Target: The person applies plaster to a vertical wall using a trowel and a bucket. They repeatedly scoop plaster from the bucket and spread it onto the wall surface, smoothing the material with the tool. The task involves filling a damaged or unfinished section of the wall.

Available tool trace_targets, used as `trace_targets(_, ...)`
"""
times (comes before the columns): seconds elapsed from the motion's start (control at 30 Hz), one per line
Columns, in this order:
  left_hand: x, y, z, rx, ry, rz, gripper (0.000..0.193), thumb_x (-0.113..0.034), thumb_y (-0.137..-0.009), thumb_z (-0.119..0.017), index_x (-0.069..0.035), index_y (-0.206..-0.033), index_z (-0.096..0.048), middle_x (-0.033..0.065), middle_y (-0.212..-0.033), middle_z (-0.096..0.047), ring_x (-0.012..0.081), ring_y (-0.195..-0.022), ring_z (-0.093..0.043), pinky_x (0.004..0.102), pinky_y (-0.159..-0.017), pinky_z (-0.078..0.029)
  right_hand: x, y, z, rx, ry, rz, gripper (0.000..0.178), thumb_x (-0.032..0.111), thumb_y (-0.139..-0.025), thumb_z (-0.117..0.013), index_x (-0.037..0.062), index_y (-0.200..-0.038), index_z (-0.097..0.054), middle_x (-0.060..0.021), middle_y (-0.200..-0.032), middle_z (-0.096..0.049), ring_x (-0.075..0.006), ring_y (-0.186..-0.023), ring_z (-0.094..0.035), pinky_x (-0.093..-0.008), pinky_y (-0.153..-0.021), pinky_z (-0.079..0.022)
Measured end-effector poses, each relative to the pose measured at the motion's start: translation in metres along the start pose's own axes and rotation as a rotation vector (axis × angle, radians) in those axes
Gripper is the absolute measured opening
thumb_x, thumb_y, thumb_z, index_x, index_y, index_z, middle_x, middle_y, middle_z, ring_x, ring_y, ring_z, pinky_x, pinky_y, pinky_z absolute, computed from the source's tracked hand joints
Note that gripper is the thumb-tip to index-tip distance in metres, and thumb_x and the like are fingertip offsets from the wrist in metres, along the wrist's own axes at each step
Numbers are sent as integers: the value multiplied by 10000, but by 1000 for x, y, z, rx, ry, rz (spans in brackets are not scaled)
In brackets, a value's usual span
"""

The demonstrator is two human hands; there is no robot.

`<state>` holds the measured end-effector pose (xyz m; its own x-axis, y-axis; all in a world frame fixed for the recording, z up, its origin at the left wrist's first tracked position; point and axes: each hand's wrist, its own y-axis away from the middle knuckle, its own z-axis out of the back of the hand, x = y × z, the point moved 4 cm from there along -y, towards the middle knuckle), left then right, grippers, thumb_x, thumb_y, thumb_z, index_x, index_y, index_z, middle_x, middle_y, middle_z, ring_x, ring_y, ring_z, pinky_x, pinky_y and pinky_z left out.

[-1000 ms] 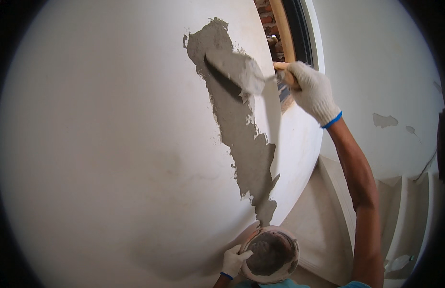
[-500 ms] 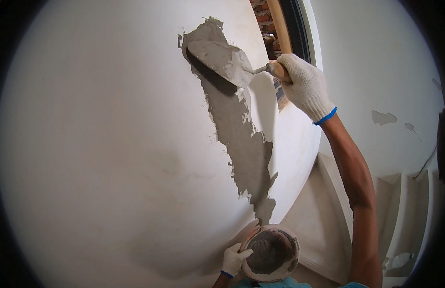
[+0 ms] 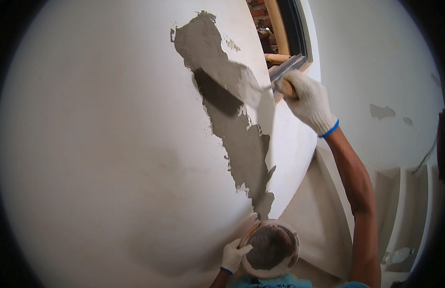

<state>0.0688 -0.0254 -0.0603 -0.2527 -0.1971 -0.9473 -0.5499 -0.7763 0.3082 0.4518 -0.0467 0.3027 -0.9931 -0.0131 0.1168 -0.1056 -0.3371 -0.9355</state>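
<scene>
My right hand (image 3: 306, 101), in a white knit glove with a blue cuff, is wrapped round the wooden handle of a trowel (image 3: 239, 81). The blade, smeared with grey plaster and blurred by motion, is at the upper part of a long patch of wet grey plaster (image 3: 244, 149) on the white wall (image 3: 112, 144). A dark shadow lies along its lower left side. Low in the view, my left hand (image 3: 234, 254), gloved alike, grips the rim of a round bowl (image 3: 295, 254) with grey plaster inside, thumb over the edge. The bowl is close below the patch's lower tip.
A window opening (image 3: 294, 29) with a wooden frame and brickwork beyond it is at the upper right. Pale stairs (image 3: 395, 216) are at the lower right. The right-hand wall (image 3: 376, 57) has chipped spots and a crack.
My right hand and the trowel have moved down along the patch, uncovering smoothed plaster at its top. The left hand and bowl stay nearly in place.
</scene>
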Motion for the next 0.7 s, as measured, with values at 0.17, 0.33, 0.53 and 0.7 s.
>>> trace_targets(0.17, 10, -3, 5, -5, -81, -42, 212, -146, -911, -800, 18, -1041, -769, -14, -865, -674, 85, -783, -577, 268, -714, -493, 5, -17, -8, 9, 74, 38, 189, 103, -901, -742, 128, -1072, -666, -102, -982, -709, -336, -924, -732, -451, -776, -586)
trace_targets(0.33, 12, 3, 3, -4, -8, -31, 200, -146, -914, -800, 12, -1034, -771, -17, -868, -681, 82, -784, -588, 268, -715, -499, 6, 40, -18, 201, 166, 166, 136, 82, -876, -704, 128, -980, -630, -110, -901, -665, -347, -864, -698, -485, -728, -546)
trace_targets(0.53, 26, -4, -1, -26, 44, -29, 201, -143, -914, -799, 22, -1025, -768, -13, -872, -695, 86, -789, -605, 270, -725, -510, 14, 172, -16, 592, 63, 199, 95, 176, -869, -716, 140, -904, -636, -79, -859, -643, -321, -831, -672, -461, -712, -531)
trace_targets(0.7, 27, -15, -1, -21, -87, -49, 194, -153, -906, -803, 20, -985, -764, -27, -839, -670, 82, -776, -576, 279, -720, -501, 19, 261, 3, 593, -85, -207, 157, 183, -837, -791, 120, -918, -672, -113, -844, -661, -369, -808, -680, -476, -701, -538)
